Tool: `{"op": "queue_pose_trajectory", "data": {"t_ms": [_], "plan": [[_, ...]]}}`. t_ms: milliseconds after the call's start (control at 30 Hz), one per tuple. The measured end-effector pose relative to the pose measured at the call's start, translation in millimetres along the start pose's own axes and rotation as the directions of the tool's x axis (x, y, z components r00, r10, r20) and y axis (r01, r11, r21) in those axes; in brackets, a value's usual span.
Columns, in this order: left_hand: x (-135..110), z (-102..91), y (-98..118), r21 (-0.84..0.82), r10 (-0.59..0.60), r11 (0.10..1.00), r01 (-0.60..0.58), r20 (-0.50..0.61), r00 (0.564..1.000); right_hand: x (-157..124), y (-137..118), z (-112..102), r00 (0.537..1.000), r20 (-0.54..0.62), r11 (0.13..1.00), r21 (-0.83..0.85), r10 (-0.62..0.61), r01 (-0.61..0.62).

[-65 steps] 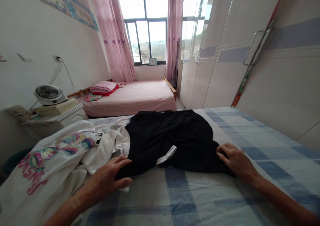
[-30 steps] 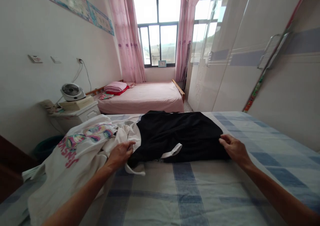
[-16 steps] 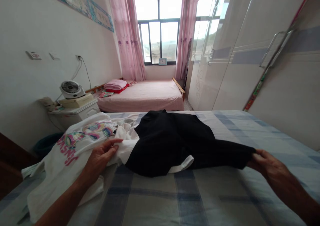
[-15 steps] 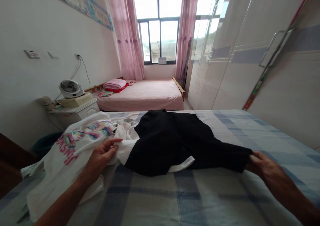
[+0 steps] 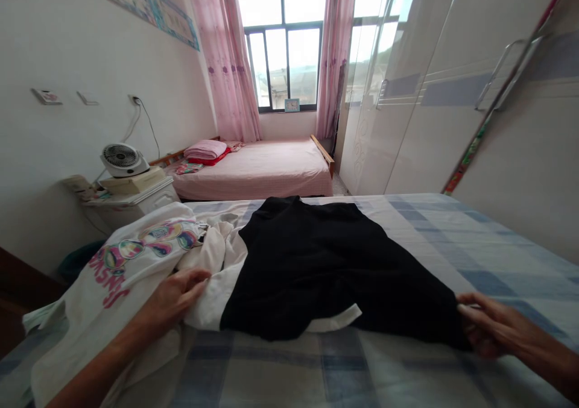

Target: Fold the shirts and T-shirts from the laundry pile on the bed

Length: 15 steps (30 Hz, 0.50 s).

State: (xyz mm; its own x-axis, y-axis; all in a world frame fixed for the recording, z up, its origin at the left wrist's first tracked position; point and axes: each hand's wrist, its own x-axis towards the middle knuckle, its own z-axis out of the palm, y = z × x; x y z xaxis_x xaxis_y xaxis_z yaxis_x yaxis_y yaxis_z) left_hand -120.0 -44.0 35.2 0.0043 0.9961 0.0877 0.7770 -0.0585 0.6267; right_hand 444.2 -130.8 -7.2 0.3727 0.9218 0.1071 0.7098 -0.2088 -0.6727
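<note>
A black garment (image 5: 325, 263) with white trim lies spread on a blue-and-white checked bedsheet (image 5: 407, 372). My right hand (image 5: 491, 329) pinches the garment's near right corner, fingers closed on the cloth. My left hand (image 5: 174, 296) rests on the white cloth at the garment's left edge, fingers closed on a fold of it. A white T-shirt (image 5: 117, 263) with a colourful print lies crumpled just left of my left hand.
A bedside cabinet (image 5: 136, 200) with a small fan (image 5: 120, 158) stands at the left wall. Beyond lies a pink bed (image 5: 257, 170) under a window with pink curtains. White wardrobe doors (image 5: 452, 94) line the right side.
My right hand has pulled the garment's right corner outward and toward me, spreading the black cloth flatter. My left hand shifted left onto the white cloth and drew it nearer.
</note>
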Motion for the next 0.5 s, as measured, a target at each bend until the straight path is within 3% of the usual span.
{"op": "queue_pose_trajectory", "data": {"t_ms": [100,200,333,500], "plan": [[26.4,10.1,2.0,0.207,0.203,0.962,-0.178,-0.105,0.974,37.6,15.6,5.8,0.991,0.123,0.998,-0.044,0.052,-0.047],[78.3,21.2,11.9,0.289,0.294,0.923,-0.255,-0.101,0.95,94.2,-7.6,15.4,0.995,0.063,0.975,-0.206,-0.073,0.084],[143.5,42.5,17.3,0.416,0.287,0.874,-0.251,-0.025,0.958,166.1,-51.7,49.1,0.98,0.077,0.895,-0.401,-0.182,0.197],[171.2,63.4,12.4,0.479,0.115,0.87,-0.115,0.031,0.993,205.4,-77.8,102.3,0.974,0.111,0.876,-0.425,-0.198,0.227]]}}
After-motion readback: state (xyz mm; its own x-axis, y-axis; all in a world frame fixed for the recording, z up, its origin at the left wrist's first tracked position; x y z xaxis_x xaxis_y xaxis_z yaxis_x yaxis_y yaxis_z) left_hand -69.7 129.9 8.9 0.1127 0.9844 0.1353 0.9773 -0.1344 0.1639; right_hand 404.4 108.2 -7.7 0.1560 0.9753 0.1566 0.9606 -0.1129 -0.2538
